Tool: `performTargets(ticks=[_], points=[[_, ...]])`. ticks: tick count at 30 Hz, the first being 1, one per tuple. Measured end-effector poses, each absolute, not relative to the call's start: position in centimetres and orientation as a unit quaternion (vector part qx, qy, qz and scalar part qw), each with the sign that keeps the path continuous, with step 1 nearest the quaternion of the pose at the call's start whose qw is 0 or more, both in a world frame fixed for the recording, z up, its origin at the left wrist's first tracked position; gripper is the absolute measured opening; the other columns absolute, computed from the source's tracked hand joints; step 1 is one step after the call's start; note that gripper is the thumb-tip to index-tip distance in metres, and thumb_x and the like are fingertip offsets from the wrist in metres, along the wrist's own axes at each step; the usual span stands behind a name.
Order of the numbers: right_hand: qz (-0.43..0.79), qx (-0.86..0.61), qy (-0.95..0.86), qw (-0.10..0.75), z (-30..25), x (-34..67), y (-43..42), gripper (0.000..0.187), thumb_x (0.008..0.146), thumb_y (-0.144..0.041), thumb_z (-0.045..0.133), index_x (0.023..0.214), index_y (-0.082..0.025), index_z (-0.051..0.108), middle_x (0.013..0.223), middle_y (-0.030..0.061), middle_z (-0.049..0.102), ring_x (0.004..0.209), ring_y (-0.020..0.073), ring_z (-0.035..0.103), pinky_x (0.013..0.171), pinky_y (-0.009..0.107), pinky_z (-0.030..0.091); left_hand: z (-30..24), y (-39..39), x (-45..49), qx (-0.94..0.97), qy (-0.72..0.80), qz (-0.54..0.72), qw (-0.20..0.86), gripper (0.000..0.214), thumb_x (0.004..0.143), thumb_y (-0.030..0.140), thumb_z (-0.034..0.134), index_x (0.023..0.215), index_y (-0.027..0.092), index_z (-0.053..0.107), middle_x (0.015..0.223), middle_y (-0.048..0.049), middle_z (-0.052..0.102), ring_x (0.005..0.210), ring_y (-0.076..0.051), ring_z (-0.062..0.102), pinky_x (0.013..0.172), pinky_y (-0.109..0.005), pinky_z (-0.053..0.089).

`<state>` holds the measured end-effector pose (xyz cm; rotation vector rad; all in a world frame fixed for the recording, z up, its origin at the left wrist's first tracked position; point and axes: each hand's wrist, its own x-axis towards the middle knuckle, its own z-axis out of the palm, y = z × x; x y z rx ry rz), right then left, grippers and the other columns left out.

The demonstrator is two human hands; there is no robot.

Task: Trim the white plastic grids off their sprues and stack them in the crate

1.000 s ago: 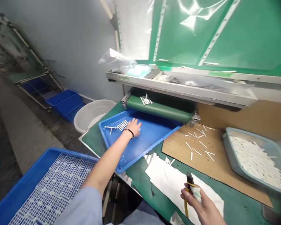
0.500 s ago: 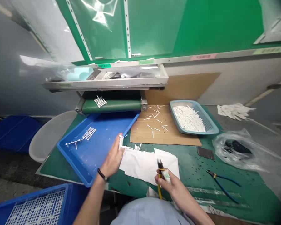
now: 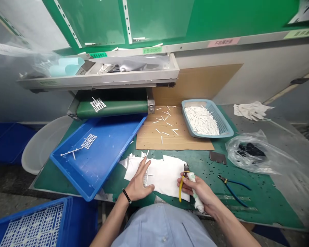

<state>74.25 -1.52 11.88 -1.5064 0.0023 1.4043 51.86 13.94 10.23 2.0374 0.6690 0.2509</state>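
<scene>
The right hand [image 3: 198, 191] is closed round yellow-handled side cutters [image 3: 180, 188], while the spread left hand [image 3: 137, 183] lies flat on a white plastic strip [image 3: 145, 179] atop a loose white sheet [image 3: 164, 175] (unclamped, so a nudge could likely shift it toward the blue tray [image 3: 105, 154]).

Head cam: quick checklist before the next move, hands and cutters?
1. Right hand gripping yellow-handled side cutters: ok.
2. Cutter tips clear of the white sheet: cannot tell.
3. Left hand holding the white plastic strip: cannot tell; the strip lies beside the fingers, on the sheet.
4. White plastic grid inside the blue tray: ok.
5. Blue-handled pliers lying apart from both hands: ok.
</scene>
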Motion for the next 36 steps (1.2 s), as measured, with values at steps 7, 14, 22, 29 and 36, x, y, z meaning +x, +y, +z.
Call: performTargets(ticks=[7, 14, 22, 29, 36], points=[[0.564, -0.678, -0.215, 0.419, 14.3, 72.9, 0.4, 0.043, 0.075, -0.049, 0.062, 0.104, -0.018, 0.054, 0.098, 0.0060, 0.067, 0.097, 0.0244, 0.061, 0.084, 0.034, 0.045, 12.1, 17.4, 51.4, 0.839, 0.221, 0.019, 0.496, 0.089, 0.063, 0.028, 0.075, 0.143, 0.026, 0.036, 0.150, -0.0089, 0.033, 0.140, -0.028, 0.027, 0.116, -0.044, 0.023], [0.427, -0.757, -0.461, 0.178, 15.5, 70.3, 2.8, 0.027, 0.087, -0.023, 0.044, 0.113, -0.018, 0.049, 0.110, 0.0102, 0.059, 0.098, 0.0238, 0.057, 0.081, 0.030, 0.038, 8.6, 14.4, 51.5, 0.681, 0.366, 0.272, 0.573, 0.100, 0.067, 0.030, 0.076, 0.147, 0.026, 0.016, 0.148, -0.0139, 0.032, 0.136, -0.030, 0.033, 0.110, -0.047, 0.034], [0.378, -0.716, -0.586, -0.031, 14.5, 67.1, 5.7, 0.034, 0.083, -0.008, 0.042, 0.116, -0.007, 0.051, 0.105, 0.0192, 0.059, 0.097, 0.0262, 0.057, 0.081, 0.031, 0.037, 5.9, 12.8, 51.8, 0.661, 0.384, 0.292, 0.575, 0.092, 0.065, 0.023, 0.076, 0.141, 0.027, 0.024, 0.147, -0.0125, 0.033, 0.136, -0.028, 0.033, 0.111, -0.045, 0.032], [0.371, -0.713, -0.591, -0.064, 14.0, 66.0, 6.5, 0.032, 0.083, -0.008, 0.041, 0.114, -0.008, 0.051, 0.104, 0.0171, 0.059, 0.093, 0.0247, 0.058, 0.077, 0.030, 0.039, 6.0, 13.2, 51.4, 0.653, 0.376, 0.296, 0.587, 0.090, 0.063, 0.021, 0.076, 0.138, 0.026, 0.028, 0.145, -0.0119, 0.035, 0.135, -0.027, 0.035, 0.109, -0.043, 0.035], [0.367, -0.723, -0.579, -0.083, 13.8, 65.5, 7.3, 0.029, 0.085, -0.012, 0.042, 0.112, -0.010, 0.050, 0.107, 0.0165, 0.054, 0.090, 0.0247, 0.059, 0.072, 0.030, 0.040, 6.1, 13.3, 51.3, 0.664, 0.371, 0.292, 0.579, 0.091, 0.063, 0.017, 0.074, 0.139, 0.027, 0.027, 0.146, -0.0113, 0.035, 0.133, -0.027, 0.037, 0.109, -0.043, 0.037]])
